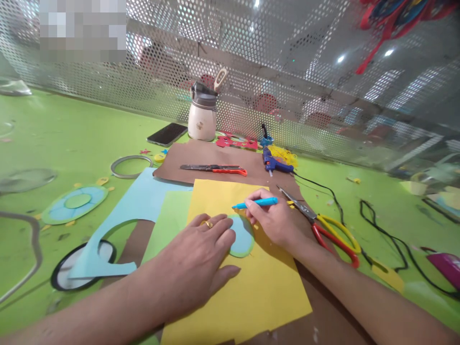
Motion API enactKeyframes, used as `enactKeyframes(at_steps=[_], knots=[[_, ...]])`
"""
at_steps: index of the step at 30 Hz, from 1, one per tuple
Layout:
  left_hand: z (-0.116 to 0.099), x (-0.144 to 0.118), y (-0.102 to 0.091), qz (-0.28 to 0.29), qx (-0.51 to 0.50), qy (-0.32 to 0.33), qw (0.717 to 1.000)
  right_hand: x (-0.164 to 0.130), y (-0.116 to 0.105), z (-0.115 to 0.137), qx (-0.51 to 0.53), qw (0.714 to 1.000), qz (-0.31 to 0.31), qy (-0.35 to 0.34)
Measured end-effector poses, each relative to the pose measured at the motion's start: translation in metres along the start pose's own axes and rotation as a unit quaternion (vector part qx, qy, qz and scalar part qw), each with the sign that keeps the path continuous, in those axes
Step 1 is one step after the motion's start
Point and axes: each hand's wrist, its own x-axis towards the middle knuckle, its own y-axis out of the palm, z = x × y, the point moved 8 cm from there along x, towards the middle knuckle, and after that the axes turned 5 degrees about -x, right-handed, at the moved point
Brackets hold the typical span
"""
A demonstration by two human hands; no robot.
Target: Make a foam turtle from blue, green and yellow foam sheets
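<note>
On yellow sheet (251, 287), right hand (276, 220), pen (256, 203) pointing left

Scissors (323, 225) crowd right — yellow sheet (266, 292) bare

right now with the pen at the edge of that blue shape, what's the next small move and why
Probably slide the pen tip along the rim of the blue shape. The left hand presses that shape flat on the yellow paper, and the right hand holds the pen with its tip at the shape's upper edge, so tracing looks ready to run.
</note>
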Motion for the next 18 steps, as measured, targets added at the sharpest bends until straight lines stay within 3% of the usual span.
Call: enactKeyframes(at_steps=[18], knots=[[-0.0001, 0.0007, -0.0017, -0.023, 0.001, 0.003, 1.0, -0.0004, -0.0008, 0.0017, -0.004, 1.0, 0.002, 0.001]])
